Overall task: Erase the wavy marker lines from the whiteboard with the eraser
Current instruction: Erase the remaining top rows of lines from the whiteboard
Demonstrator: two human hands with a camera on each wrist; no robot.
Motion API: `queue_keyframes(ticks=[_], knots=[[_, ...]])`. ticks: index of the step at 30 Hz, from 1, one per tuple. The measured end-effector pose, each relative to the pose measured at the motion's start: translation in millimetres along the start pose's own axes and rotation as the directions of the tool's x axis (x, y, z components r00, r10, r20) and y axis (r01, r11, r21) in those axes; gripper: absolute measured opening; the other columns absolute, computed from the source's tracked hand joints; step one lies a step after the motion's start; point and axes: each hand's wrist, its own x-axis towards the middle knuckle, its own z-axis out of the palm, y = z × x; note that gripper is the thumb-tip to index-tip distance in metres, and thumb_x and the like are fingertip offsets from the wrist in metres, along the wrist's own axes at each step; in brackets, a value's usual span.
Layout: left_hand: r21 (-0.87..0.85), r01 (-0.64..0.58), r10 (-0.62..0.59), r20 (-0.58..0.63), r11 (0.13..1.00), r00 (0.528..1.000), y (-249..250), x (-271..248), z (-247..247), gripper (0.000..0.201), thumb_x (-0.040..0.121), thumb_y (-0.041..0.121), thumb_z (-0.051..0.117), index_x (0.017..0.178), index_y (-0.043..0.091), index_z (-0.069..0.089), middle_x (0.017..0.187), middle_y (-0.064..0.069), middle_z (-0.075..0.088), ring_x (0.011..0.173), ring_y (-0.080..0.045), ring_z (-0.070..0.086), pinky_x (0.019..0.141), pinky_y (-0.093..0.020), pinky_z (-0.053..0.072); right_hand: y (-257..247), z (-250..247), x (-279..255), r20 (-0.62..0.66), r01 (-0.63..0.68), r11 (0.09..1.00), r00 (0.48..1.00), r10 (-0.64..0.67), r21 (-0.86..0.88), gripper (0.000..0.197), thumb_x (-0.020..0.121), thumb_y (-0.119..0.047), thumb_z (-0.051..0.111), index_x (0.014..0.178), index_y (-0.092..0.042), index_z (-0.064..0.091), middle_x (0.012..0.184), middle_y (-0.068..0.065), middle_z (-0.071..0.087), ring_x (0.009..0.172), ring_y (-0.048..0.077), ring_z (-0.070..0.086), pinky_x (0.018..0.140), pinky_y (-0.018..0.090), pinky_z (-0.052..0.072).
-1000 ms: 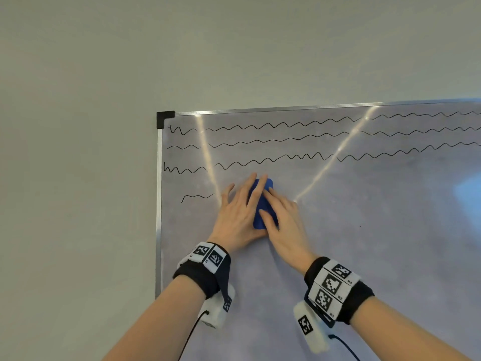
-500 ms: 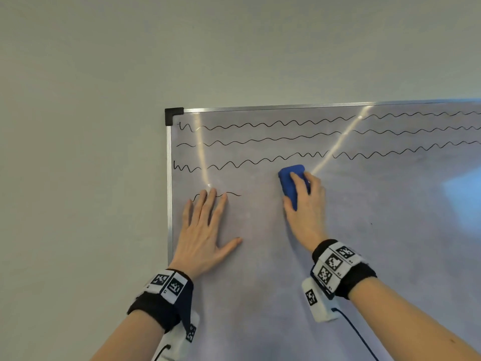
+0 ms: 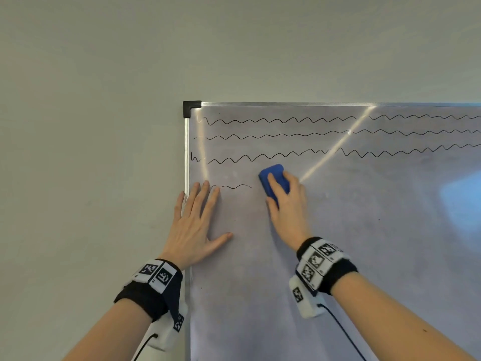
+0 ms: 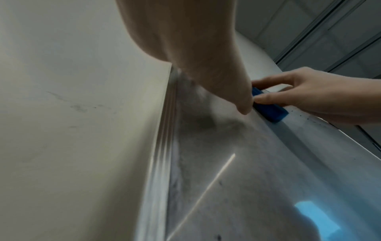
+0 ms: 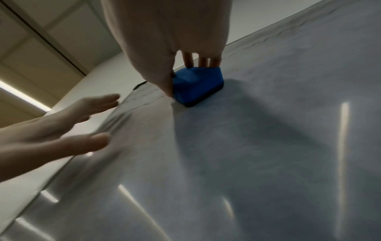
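A whiteboard (image 3: 364,256) hangs on the wall with three long black wavy lines (image 3: 286,135) across its top. A short wavy stub (image 3: 231,187) lies below them at the left. My right hand (image 3: 286,204) grips a blue eraser (image 3: 273,178) pressed on the board just right of the stub, under the third line. The eraser (image 5: 195,86) shows between thumb and fingers in the right wrist view, and again as the eraser (image 4: 270,110) in the left wrist view. My left hand (image 3: 195,222) lies flat with fingers spread at the board's left edge, fingertips touching the stub's left end.
The board's metal frame (image 3: 186,165) and black corner cap (image 3: 191,108) mark its top left. Plain wall (image 3: 91,152) fills the left and top. Light streaks and a blue reflection (image 3: 460,204) glare on the board.
Both hands were together on the eraser a second ago. The left hand has moved left and lies flat on the board; the right hand alone holds the eraser, shifted slightly up and right.
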Motion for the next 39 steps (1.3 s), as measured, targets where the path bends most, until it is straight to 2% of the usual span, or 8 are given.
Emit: queue_keyframes(ticks=[4,7,12,16,19,25,32,39], knots=[[-0.017,0.023,-0.023,0.024,1.0,0.999,-7.6,-2.1,-1.1,0.095,0.082,0.071,0.043,0.155,0.015,0.019,0.161,-0.01,0.016,0.15,-0.028,0.008,0.118,-0.052,0.009,-48.4,20.8,-17.1,0.093,0.21,0.978,0.973,-0.211,0.018,0.054,0.077,-0.009,0.07,0.128,-0.012,0.056,0.131,0.021,0.049,0.1,0.04,0.053,0.087,0.046,0.047],[-0.011,0.013,-0.013,0.021,1.0,1.0,-15.2,-7.5,-4.8,0.094,0.082,0.07,0.044,0.155,0.015,0.018,0.161,-0.009,0.016,0.15,-0.027,0.008,0.118,-0.053,0.01,-33.7,11.7,-34.0,0.151,0.294,0.955,0.943,-0.298,0.047,0.054,0.078,-0.01,0.069,0.129,-0.016,0.055,0.134,0.018,0.048,0.101,0.037,0.052,0.088,0.044,0.045],[0.006,0.003,-0.003,0.022,1.0,1.0,-25.8,-13.7,-10.6,0.094,0.082,0.069,0.044,0.155,0.016,0.017,0.161,-0.009,0.017,0.149,-0.027,0.01,0.118,-0.051,0.007,-20.4,11.9,-9.4,0.012,0.04,0.999,0.999,-0.04,-0.021,0.054,0.077,-0.003,0.069,0.128,-0.008,0.055,0.129,0.025,0.048,0.101,0.045,0.052,0.088,0.054,0.046],[-0.013,0.003,-0.003,0.037,1.0,0.999,-29.2,-12.7,-8.9,0.094,0.082,0.07,0.043,0.155,0.016,0.017,0.161,-0.008,0.018,0.149,-0.026,0.011,0.118,-0.05,0.006,-65.2,32.8,-11.4,0.06,0.192,0.981,0.98,-0.19,-0.017,0.055,0.077,-0.008,0.071,0.129,-0.014,0.055,0.132,0.019,0.049,0.1,0.038,0.053,0.087,0.046,0.046],[-0.006,-0.01,0.011,0.065,1.0,0.998,-33.0,-15.4,-6.5,0.095,0.083,0.07,0.042,0.155,0.015,0.015,0.161,-0.006,0.017,0.149,-0.022,0.01,0.118,-0.049,0.004,-56.4,25.4,-31.4,0.155,0.31,0.95,0.937,-0.312,0.036,0.054,0.077,-0.009,0.068,0.129,-0.016,0.054,0.135,0.015,0.048,0.104,0.034,0.049,0.087,0.044,0.044],[0.029,-0.03,0.029,0.061,0.999,0.998,-35.8,-18.0,-7.1,0.095,0.084,0.07,0.042,0.155,0.014,0.014,0.161,-0.006,0.018,0.149,-0.019,0.015,0.117,-0.05,0.005,-42.4,18.7,-9.4,0.035,0.091,0.995,0.995,-0.09,-0.041,0.051,0.077,-0.004,0.068,0.126,-0.009,0.057,0.129,0.022,0.05,0.099,0.042,0.053,0.088,0.049,0.046],[0.004,-0.034,0.034,0.055,0.999,0.998,-40.8,-17.2,-6.6,0.093,0.084,0.069,0.041,0.155,0.013,0.017,0.16,-0.003,0.022,0.148,-0.016,0.018,0.117,-0.051,0.006,-75.2,31.9,-22.4,0.151,0.285,0.958,0.949,-0.278,-0.031,0.059,0.073,-0.008,0.073,0.129,-0.015,0.055,0.133,0.016,0.049,0.102,0.036,0.054,0.084,0.045,0.047],[-0.019,-0.003,0.004,0.033,1.0,0.999,-35.8,-18.0,-4.2,0.097,0.084,0.069,0.043,0.156,0.014,0.007,0.161,-0.002,0.019,0.149,-0.015,0.014,0.117,-0.049,0.005,-78.1,36.1,-5.1,0.067,0.133,0.988,0.99,-0.128,-0.075,0.053,0.076,-0.006,0.071,0.127,-0.012,0.057,0.13,0.02,0.051,0.097,0.04,0.054,0.084,0.046,0.047]])
